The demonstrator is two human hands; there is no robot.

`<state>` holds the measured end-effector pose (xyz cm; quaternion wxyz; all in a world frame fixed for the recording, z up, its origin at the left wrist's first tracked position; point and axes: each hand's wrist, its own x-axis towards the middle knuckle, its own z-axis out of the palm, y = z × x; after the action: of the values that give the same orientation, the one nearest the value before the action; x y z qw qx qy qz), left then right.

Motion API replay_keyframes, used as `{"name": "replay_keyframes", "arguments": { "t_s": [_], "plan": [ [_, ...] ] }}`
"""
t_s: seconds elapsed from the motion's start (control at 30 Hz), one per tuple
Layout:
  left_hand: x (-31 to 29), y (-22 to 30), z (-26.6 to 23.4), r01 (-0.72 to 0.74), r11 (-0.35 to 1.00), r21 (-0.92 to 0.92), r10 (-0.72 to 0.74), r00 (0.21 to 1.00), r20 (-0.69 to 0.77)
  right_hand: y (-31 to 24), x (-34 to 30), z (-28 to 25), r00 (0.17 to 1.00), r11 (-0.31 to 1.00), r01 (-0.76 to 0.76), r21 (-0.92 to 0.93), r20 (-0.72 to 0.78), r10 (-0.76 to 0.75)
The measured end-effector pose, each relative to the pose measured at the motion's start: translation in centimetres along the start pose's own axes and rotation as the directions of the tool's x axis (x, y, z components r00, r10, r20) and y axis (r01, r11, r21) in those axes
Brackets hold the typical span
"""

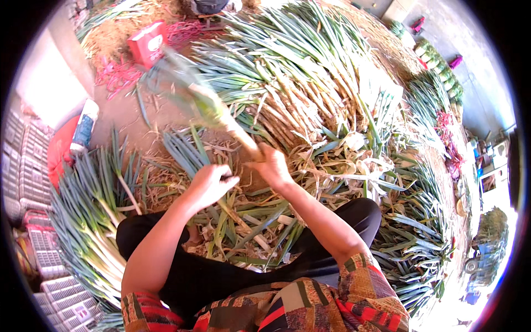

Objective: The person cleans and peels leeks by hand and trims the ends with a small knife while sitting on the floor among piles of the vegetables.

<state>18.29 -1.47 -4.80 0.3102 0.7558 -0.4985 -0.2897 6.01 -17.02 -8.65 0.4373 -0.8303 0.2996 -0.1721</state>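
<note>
A long green onion (238, 131) slants up and to the left from my right hand (272, 167), which is closed around its root end. Its leafy top is smeared by motion. Just left of it, my left hand (209, 185) has its fingers curled, with a small dark spot at the fingertips that I cannot make out. Below both hands, stripped leaves and peelings (243, 221) cover the ground between my legs. A big heap of untrimmed green onions (293, 99) lies ahead, brown stalks toward me. Cleaner ones with white stalks (94, 221) are piled at my left.
Pale dry peelings (354, 152) lie ahead to the right, and cut green leaves (415, 232) along my right side. Plastic crates (33, 166) stand at the far left. A red bag (148, 44) and pink ties (119, 74) sit beyond. Bundled onions (440, 69) line the wall.
</note>
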Motion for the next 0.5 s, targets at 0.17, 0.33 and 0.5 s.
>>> {"name": "replay_keyframes", "arguments": {
  "t_s": [0.17, 0.33, 0.5],
  "plan": [
    [-0.4, 0.0, -2.4, 0.049, 0.756, -0.653, -0.294, 0.916, -0.272, -4.8, -5.6, -1.4, 0.993, 0.980, -0.119, 0.159, -0.010, 0.122],
    [-0.1, -2.1, -4.5, -0.031, 0.129, -0.991, -0.006, 0.999, -0.032, -5.4, -11.6, 2.0, 0.973, 0.946, -0.183, 0.267, 0.184, 0.137],
    [-0.8, -0.7, -3.9, -0.233, 0.118, -0.965, -0.302, 0.918, -0.258, -6.8, -8.2, 3.4, 0.981, 0.953, 0.160, 0.259, 0.062, -0.182]
  ]
}}
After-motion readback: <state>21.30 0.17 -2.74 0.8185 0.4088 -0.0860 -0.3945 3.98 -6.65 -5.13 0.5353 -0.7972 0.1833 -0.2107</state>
